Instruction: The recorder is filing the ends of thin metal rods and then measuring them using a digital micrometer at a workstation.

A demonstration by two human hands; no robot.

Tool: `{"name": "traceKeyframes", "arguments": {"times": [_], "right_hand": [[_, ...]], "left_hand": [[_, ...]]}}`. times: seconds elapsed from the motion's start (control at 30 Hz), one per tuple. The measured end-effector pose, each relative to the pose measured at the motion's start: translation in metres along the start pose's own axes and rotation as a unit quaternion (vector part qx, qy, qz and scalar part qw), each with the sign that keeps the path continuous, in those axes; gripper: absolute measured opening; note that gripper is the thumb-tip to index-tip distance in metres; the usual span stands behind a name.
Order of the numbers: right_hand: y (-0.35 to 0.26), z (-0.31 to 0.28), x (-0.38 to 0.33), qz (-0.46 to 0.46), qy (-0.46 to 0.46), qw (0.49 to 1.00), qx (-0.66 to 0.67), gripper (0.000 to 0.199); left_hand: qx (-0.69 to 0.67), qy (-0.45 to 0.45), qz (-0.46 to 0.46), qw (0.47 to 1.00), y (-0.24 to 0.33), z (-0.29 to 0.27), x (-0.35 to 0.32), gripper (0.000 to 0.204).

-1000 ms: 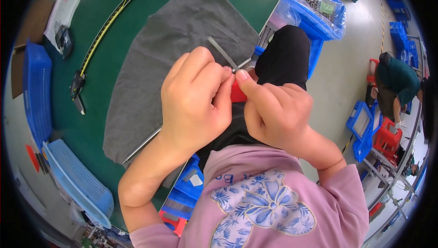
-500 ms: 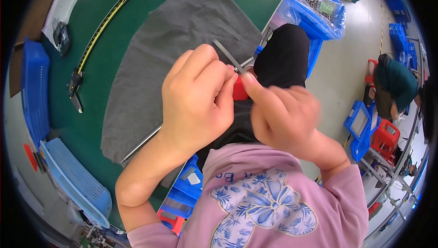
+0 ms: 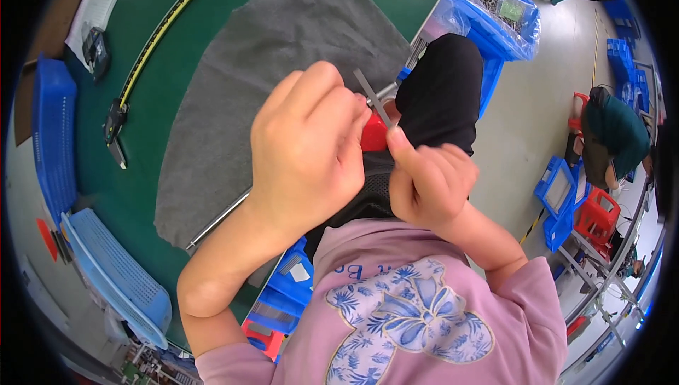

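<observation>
My left hand point(image 3: 308, 144) is closed, its thumb and fingertips pinched on a thin metal rod point(image 3: 387, 90) whose bright end sticks out to the right. A rod length point(image 3: 219, 221) also shows over the grey cloth behind my left forearm; my hand hides whether it is the same piece. My right hand point(image 3: 431, 183) is curled, gripping a narrow flat metal file point(image 3: 370, 95) between thumb and fingers. The file slants up and left across the rod beside my left fingertips. Whether they touch is hard to tell.
A grey cloth point(image 3: 233, 102) covers part of the green table point(image 3: 155, 151). A caliper point(image 3: 115, 119) lies left, near blue baskets point(image 3: 117, 265). At upper right, a blue bin point(image 3: 488, 45) holds small metal parts. A person point(image 3: 615, 130) is bent over at the far right.
My right hand has drawn down and slightly right with the file, so the file's tip sits closer to the rod. My left hand stays nearly in place.
</observation>
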State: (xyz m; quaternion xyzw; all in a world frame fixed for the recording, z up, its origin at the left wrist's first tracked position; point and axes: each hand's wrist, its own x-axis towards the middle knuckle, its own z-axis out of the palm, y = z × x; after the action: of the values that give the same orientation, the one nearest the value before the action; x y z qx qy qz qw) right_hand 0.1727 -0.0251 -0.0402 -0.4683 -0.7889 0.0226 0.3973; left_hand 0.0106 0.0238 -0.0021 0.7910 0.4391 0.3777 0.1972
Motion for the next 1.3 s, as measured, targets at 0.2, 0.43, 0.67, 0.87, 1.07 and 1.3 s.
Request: {"name": "traceKeyframes", "arguments": {"times": [0.2,0.43,0.67,0.87,1.07,1.3], "right_hand": [[0.003,0.01,0.003,0.0,0.033,0.999,0.027,0.038],[0.009,0.009,0.005,-0.029,0.025,0.999,0.034,0.039],[0.011,0.008,0.013,-0.041,0.027,0.998,0.032,0.04],[0.014,0.006,0.022,-0.05,0.015,0.999,0.011,0.042],[0.007,-0.018,0.009,-0.033,-0.043,0.998,-0.01,0.043],[0.011,-0.029,0.007,-0.056,-0.079,0.995,-0.028,0.044]], "left_hand": [[0.006,0.002,-0.004,1.0,-0.001,-0.001,0.001,0.015],[0.006,-0.005,-0.004,1.0,-0.002,-0.002,0.0,0.015],[0.003,-0.006,-0.01,1.0,-0.001,-0.002,0.001,0.015],[0.01,-0.006,-0.008,1.0,0.0,-0.002,0.001,0.015],[-0.003,-0.006,-0.013,1.0,-0.002,-0.002,0.001,0.015],[0.0,0.003,-0.002,1.0,-0.001,-0.003,0.001,0.015]]}}
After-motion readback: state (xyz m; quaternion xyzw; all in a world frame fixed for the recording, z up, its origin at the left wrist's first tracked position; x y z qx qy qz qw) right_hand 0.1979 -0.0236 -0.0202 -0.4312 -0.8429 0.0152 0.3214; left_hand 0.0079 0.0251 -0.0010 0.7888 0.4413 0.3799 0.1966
